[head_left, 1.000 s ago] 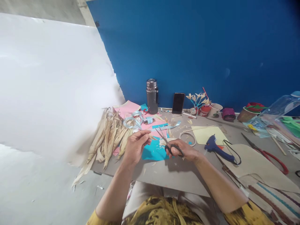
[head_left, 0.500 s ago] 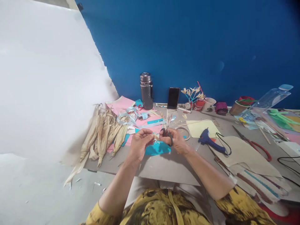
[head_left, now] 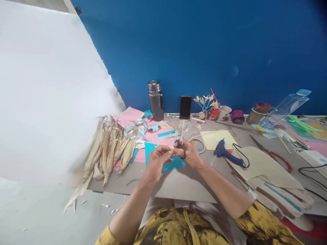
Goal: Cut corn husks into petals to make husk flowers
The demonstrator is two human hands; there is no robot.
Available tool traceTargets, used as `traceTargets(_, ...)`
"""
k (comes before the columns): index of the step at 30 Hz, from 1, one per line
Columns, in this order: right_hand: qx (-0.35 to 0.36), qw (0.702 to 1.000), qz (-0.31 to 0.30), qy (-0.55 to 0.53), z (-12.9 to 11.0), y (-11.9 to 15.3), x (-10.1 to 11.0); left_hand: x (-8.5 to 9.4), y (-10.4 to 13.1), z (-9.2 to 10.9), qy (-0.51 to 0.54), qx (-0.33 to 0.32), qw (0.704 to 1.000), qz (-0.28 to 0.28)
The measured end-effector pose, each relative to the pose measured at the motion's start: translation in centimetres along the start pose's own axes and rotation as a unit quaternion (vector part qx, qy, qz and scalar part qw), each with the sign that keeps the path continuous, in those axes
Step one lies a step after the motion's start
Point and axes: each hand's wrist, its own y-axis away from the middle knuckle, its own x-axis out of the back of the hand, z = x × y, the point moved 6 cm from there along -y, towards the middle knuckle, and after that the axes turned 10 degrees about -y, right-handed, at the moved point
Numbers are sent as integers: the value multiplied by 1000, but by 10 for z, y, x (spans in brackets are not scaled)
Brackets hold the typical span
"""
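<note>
My left hand (head_left: 158, 160) pinches a small pale piece of husk (head_left: 172, 148) above a turquoise sheet (head_left: 174, 164). Close beside it, my right hand (head_left: 192, 154) has its fingers round black-handled scissors (head_left: 182, 149), whose blades point up and away from me. The right fingertips also meet the husk piece. Dried corn husks (head_left: 108, 154) lie in a bundle at the left. Pink paper (head_left: 130, 115) and a pale blue ribbon (head_left: 135, 127) are behind my hands.
Along the blue wall stand a grey flask (head_left: 156, 103), a phone (head_left: 185, 107) and husk flowers (head_left: 206, 101). On the right are yellow paper (head_left: 218, 139), a blue glue gun (head_left: 226, 153), red-handled shears (head_left: 281, 160) and a plastic bottle (head_left: 287, 110).
The view has shifted slightly, so most table items appear farther left. My hands remain together, and more of the turquoise sheet shows behind my left hand.
</note>
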Motion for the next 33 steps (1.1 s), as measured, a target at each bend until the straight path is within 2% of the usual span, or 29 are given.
traceTargets(6, -20, 999, -34, 32, -7, 2, -4, 2, -1, 0, 6, 6, 1000, 14)
traceTargets(12, -38, 971, -187, 146, -7, 7, -14, 23, -5, 20, 35, -52, 997, 45)
traceTargets(16, -58, 955, -241, 162, 1, 12, -20, 25, -3, 25, 30, -64, 996, 49)
traceTargets(26, -70, 950, -258, 162, 10, 11, -19, 25, -3, 24, -10, -83, 995, 52)
traceTargets(33, -77, 951, -255, 158, 9, 10, -15, 30, 0, 34, -28, -106, 994, 26)
